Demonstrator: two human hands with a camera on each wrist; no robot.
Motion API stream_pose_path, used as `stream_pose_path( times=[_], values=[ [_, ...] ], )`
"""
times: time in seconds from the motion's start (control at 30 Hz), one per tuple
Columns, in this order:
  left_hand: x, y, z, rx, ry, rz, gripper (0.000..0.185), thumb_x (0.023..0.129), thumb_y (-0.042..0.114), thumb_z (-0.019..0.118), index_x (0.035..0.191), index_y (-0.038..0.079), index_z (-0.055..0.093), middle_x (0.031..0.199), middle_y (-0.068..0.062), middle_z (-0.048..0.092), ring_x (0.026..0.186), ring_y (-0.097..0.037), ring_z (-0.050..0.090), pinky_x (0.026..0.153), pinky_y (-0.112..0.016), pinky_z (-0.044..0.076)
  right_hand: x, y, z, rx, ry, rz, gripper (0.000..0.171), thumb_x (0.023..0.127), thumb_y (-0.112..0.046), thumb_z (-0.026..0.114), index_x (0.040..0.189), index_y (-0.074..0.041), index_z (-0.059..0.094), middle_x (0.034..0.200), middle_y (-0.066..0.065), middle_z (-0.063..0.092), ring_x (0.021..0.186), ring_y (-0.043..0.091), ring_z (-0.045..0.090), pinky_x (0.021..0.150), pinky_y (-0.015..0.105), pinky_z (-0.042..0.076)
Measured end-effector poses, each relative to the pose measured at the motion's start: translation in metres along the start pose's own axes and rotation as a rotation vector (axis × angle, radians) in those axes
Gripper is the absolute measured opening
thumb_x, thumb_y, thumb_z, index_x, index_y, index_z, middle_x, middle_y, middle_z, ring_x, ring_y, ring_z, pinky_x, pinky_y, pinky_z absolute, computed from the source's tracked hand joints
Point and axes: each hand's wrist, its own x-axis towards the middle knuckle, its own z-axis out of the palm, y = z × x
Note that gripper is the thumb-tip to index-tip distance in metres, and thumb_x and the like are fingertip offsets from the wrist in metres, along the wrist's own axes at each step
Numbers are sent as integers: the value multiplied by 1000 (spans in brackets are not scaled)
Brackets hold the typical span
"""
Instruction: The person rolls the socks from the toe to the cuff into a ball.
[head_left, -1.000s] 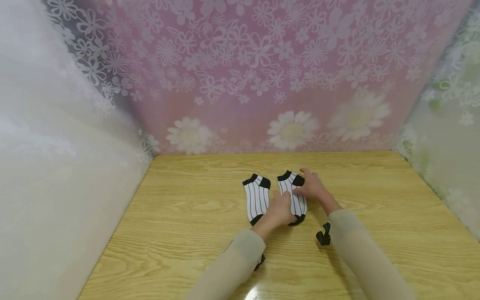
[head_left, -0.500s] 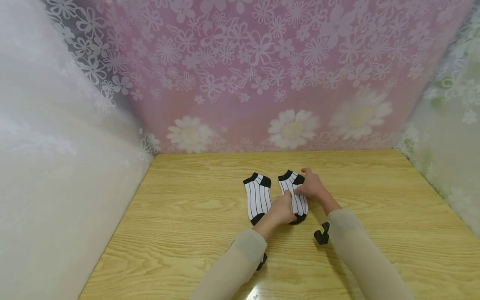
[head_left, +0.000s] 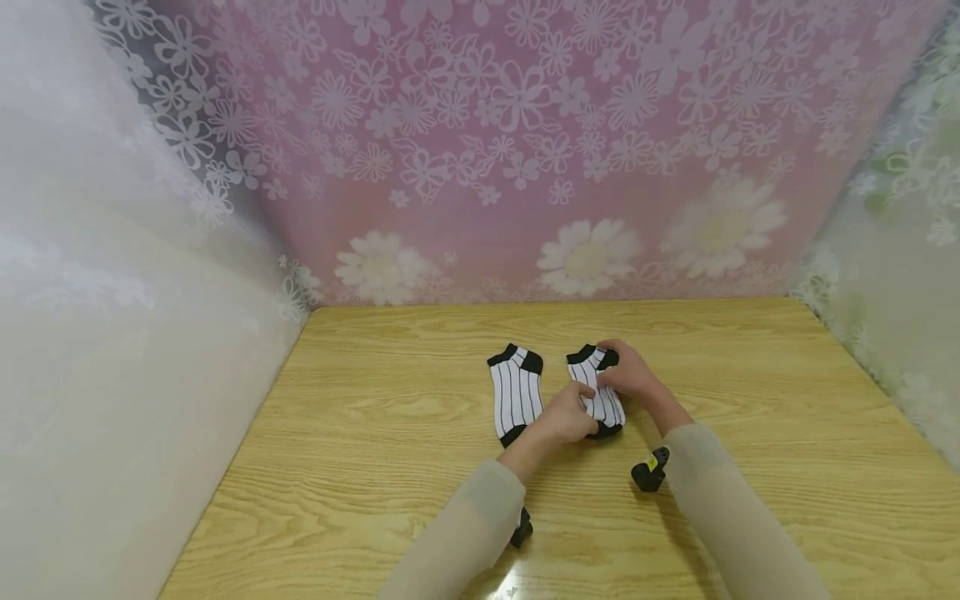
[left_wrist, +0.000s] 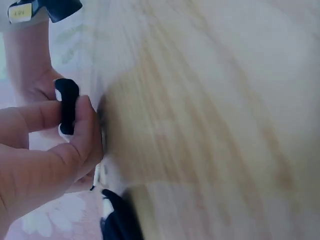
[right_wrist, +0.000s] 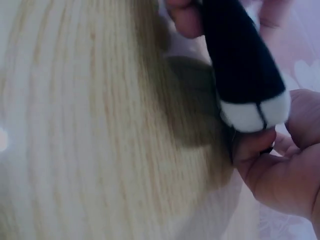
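A white ankle sock with dark stripes and a black cuff, heel and toe (head_left: 583,367) is between my two hands in the head view. My left hand (head_left: 564,415) pinches it near the toe from the left. On the opposite side, my right hand (head_left: 633,377) grips it by the heel side. The left wrist view has the black toe (left_wrist: 69,105) between thumb and fingers, raised off the tabletop. From the right wrist, the sock's black part (right_wrist: 242,55) shows close up, a white band at its end against my fingers. A matching sock (head_left: 516,392) lies flat to the left.
The wood-grain table (head_left: 360,467) extends around both socks. A pink floral backdrop (head_left: 480,167) rises behind its far edge, with pale sheets (head_left: 112,350) at the sides. Black wrist cameras (head_left: 649,470) hang under both forearms.
My hands have closed on the right-hand sock and lifted its toe end. That sock has shifted slightly right and narrowed between them. The other sock stays in place.
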Motion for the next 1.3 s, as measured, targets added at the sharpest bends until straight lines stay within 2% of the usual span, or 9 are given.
stream_pose_path(
  times=[0.17, 0.27, 0.37, 0.53, 0.6, 0.7, 0.9, 1.0, 1.3],
  values=[
    [1, -4, -2, -218, -58, -26, 55, 80, -9, 72, 130, 5, 53, 98, -9, 53, 82, -17, 53, 64, -28, 49, -4, 10, -2, 137, -26, 12, 69, 83, 1, 59, 148, 5, 36, 151, 33, 29, 117, 36, 40, 84, 35, 41],
    [2, -5, -4, -273, -48, -30, 46, 83, -2, 74, 125, 7, 59, 109, -11, 55, 94, -18, 53, 76, -30, 49, -5, 14, -3, 214, -30, 35, 69, 85, -1, 61, 150, 3, 36, 152, 30, 30, 116, 32, 43, 80, 28, 44],
    [3, -7, -5, -305, -21, -42, 39, 81, -4, 76, 118, 7, 65, 116, -10, 55, 101, -19, 51, 82, -31, 49, -7, 15, -2, 263, -24, 44, 71, 85, 1, 61, 151, 1, 34, 153, 29, 30, 118, 31, 43, 78, 24, 45],
    [3, -8, -4, -462, -29, -62, 41, 79, -15, 72, 116, 0, 65, 122, -10, 51, 103, -22, 57, 78, -34, 58, -11, 12, -3, 292, 11, 23, 73, 84, 6, 59, 152, 3, 31, 154, 30, 28, 128, 34, 38, 78, 18, 44],
    [2, -8, -4, -479, -39, -62, 41, 79, -16, 72, 117, -1, 65, 126, -10, 50, 105, -21, 58, 76, -34, 59, -13, 11, -4, 308, 22, 17, 74, 84, 8, 58, 152, 3, 31, 155, 30, 27, 131, 36, 35, 80, 16, 43],
    [0, -7, -5, -463, -36, -49, 43, 78, -16, 72, 118, -2, 64, 128, -11, 50, 106, -21, 57, 77, -35, 59, -16, 10, -5, 329, 28, 12, 74, 84, 8, 59, 152, 2, 31, 156, 29, 26, 135, 36, 33, 81, 14, 41],
    [-5, -5, -7, -289, 31, 33, 48, 76, -9, 78, 121, 2, 65, 132, -10, 55, 109, -17, 50, 83, -28, 50, -19, 9, -4, 376, 49, -38, 73, 85, 8, 59, 152, 0, 32, 155, 28, 29, 132, 36, 37, 77, 13, 45],
    [-10, -5, -11, -215, 55, 60, 50, 77, -4, 79, 124, 3, 65, 134, -10, 56, 107, -18, 51, 83, -28, 49, -18, 7, -2, 403, 47, -75, 72, 85, 9, 59, 151, 1, 33, 155, 27, 30, 131, 35, 38, 77, 14, 46],
    [-29, -11, -30, -147, 111, 85, 52, 77, -2, 77, 127, 1, 63, 135, -13, 57, 114, -21, 51, 85, -30, 49, -16, -14, 14, 450, -1, -135, 70, 86, 10, 59, 150, 1, 34, 156, 26, 29, 131, 36, 39, 77, 16, 48]
  ],
)
